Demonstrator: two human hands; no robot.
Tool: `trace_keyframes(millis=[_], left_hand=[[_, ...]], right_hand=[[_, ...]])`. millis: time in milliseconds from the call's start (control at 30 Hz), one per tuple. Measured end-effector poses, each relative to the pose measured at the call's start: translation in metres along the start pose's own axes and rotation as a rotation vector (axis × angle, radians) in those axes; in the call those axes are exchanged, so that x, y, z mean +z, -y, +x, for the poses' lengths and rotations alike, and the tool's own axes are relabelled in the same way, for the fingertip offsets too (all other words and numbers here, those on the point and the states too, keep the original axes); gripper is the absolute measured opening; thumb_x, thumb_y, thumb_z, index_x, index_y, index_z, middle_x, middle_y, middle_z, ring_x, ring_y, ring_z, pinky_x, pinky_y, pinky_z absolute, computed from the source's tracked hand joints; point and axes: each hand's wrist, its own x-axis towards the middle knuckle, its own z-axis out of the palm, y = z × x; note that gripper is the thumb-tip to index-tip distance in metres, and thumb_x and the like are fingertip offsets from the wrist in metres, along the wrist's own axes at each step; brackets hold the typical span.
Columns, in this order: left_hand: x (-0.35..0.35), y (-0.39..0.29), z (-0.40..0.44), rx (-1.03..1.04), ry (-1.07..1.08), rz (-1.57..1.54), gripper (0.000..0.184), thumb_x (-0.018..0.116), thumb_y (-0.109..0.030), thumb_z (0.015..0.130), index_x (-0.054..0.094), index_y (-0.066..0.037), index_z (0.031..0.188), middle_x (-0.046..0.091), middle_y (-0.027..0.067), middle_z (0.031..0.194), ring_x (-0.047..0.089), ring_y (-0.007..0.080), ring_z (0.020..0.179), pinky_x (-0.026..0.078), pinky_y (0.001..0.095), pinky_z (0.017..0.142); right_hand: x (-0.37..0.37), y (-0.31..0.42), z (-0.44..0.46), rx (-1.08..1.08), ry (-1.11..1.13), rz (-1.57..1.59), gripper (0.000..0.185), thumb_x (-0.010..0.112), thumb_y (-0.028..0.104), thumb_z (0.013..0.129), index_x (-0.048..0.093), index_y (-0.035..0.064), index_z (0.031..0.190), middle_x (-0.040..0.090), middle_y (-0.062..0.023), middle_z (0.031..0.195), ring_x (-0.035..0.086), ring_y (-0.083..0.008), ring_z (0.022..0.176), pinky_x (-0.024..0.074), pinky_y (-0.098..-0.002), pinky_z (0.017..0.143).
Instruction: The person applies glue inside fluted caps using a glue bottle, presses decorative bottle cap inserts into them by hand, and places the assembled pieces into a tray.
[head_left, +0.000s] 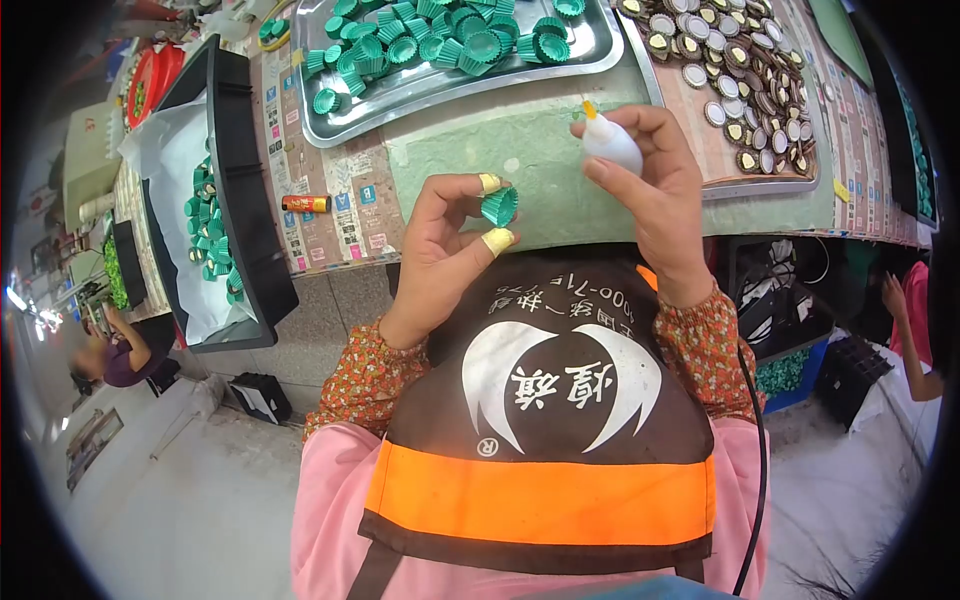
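Note:
Between the taped thumb and forefinger of my left hand [447,245] is a small green fluted cup [500,206], its open side turned to the right. My right hand [655,185] is closed around a white squeeze bottle [612,143] with a yellow-orange nozzle pointing up and away from me. The bottle and the cup are apart, both above the green work mat [560,215]. Past my hands, a metal tray [420,108] carries many loose green cups. At the right, another tray [765,187] holds many round brown-rimmed discs with pale faces.
A black bin [262,265] lined with white sheet holds green pieces at the left. An orange-red cylinder [306,204] lies on the patterned table covering [340,245]. Below right stands a black crate [775,290]. Other people [130,352] are at both sides.

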Motion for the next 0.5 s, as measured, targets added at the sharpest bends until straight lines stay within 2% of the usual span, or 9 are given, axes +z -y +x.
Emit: trace_keyframes(millis=[133, 233, 333, 433, 500], left_hand=[[0.001, -0.002, 0.0, -0.084, -0.008, -0.12, 0.048, 0.068, -0.001, 0.091, 0.046, -0.008, 0.133, 0.054, 0.0125, 0.133, 0.061, 0.0244, 0.116, 0.06, 0.0399, 0.094], [0.001, -0.002, 0.0, -0.131, -0.019, -0.148, 0.05, 0.069, -0.005, 0.092, 0.045, -0.009, 0.136, 0.055, 0.0138, 0.133, 0.062, 0.0248, 0.115, 0.06, 0.0396, 0.093], [0.002, -0.001, 0.0, -0.165, -0.012, -0.161, 0.051, 0.067, -0.009, 0.094, 0.044, -0.008, 0.139, 0.057, 0.0153, 0.134, 0.062, 0.0246, 0.114, 0.06, 0.0393, 0.092], [0.002, 0.0, 0.001, -0.202, -0.013, -0.182, 0.052, 0.063, -0.012, 0.097, 0.043, -0.006, 0.144, 0.057, 0.0165, 0.134, 0.063, 0.0243, 0.113, 0.061, 0.0393, 0.091], [0.002, -0.002, 0.002, -0.234, -0.023, -0.194, 0.052, 0.061, -0.013, 0.099, 0.042, -0.004, 0.147, 0.057, 0.0171, 0.133, 0.063, 0.0239, 0.112, 0.061, 0.0393, 0.091]], right_hand=[[0.01, -0.016, 0.015, -0.159, -0.026, -0.221, 0.038, 0.074, 0.003, 0.088, 0.054, 0.0039, 0.119, 0.066, -0.008, 0.112, 0.064, -0.0143, 0.101, 0.0509, -0.0286, 0.089], [0.015, -0.022, 0.023, -0.25, -0.029, -0.375, 0.038, 0.074, 0.004, 0.086, 0.053, 0.004, 0.118, 0.066, -0.0088, 0.112, 0.065, -0.0191, 0.102, 0.0499, -0.0317, 0.091], [0.011, -0.024, 0.022, -0.289, -0.006, -0.638, 0.044, 0.074, 0.006, 0.085, 0.053, 0.0043, 0.124, 0.066, -0.0098, 0.113, 0.064, -0.026, 0.103, 0.0484, -0.0354, 0.092], [0.013, -0.011, 0.015, -0.391, -0.046, -0.618, 0.047, 0.073, 0.006, 0.084, 0.054, 0.0053, 0.127, 0.066, -0.0084, 0.109, 0.062, -0.0277, 0.1, 0.0472, -0.0379, 0.088], [-0.004, 0.004, 0.012, -0.482, -0.089, -0.719, 0.044, 0.073, 0.006, 0.083, 0.058, 0.0051, 0.125, 0.066, -0.0089, 0.109, 0.061, -0.027, 0.098, 0.047, -0.0377, 0.085]])
